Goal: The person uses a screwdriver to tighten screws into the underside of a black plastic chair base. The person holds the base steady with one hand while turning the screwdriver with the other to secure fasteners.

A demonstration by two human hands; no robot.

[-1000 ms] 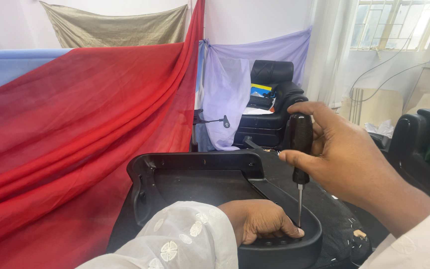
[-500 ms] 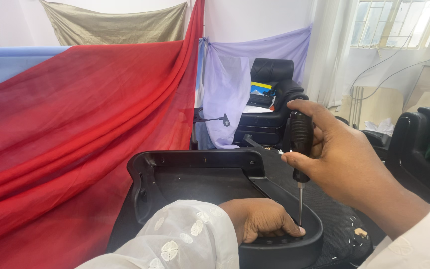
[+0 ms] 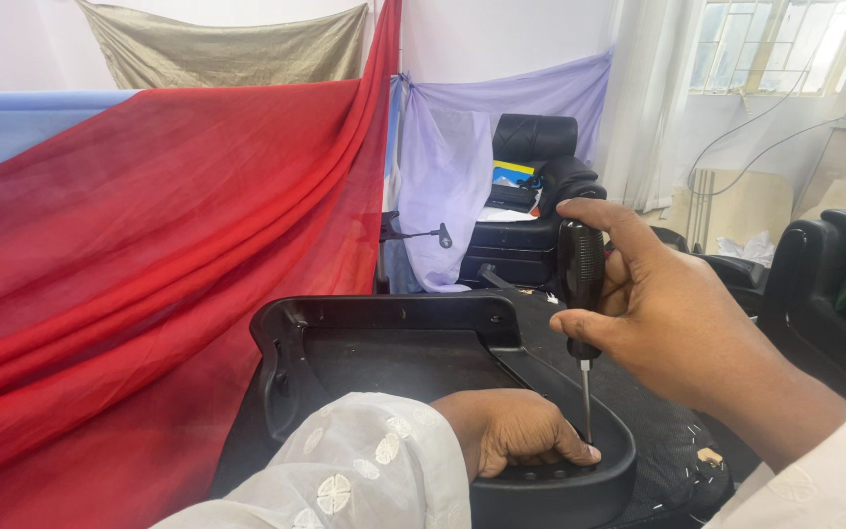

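While the right hand (image 3: 668,323) is wrapped tight round the black ribbed handle of a slim steel-shafted screwdriver (image 3: 582,294), I note the tool stands upright, thumb on top and fingers curled fully about the grip. Its shaft runs straight down from below the fingers, and the tip meets the rounded near end of a moulded black plastic shell (image 3: 384,343), just beside the left thumb. I cannot tell whether the tip sits in a screw head.

Left hand (image 3: 511,431) lies inside that rounded end, fingers folded down and pressing on the plastic floor, thumb stretched toward the screwdriver tip; it bears on the shell without gripping anything loose. A white embroidered sleeve (image 3: 364,470) covers the forearm behind it.

Beyond the fingers, the shell's squared far end rises as a raised rim. Left of both hands hangs a large red sheer cloth (image 3: 149,274). Farther off, past the right-hand fingers, stand a black padded chair (image 3: 531,196) and a lilac draped cloth (image 3: 462,167).
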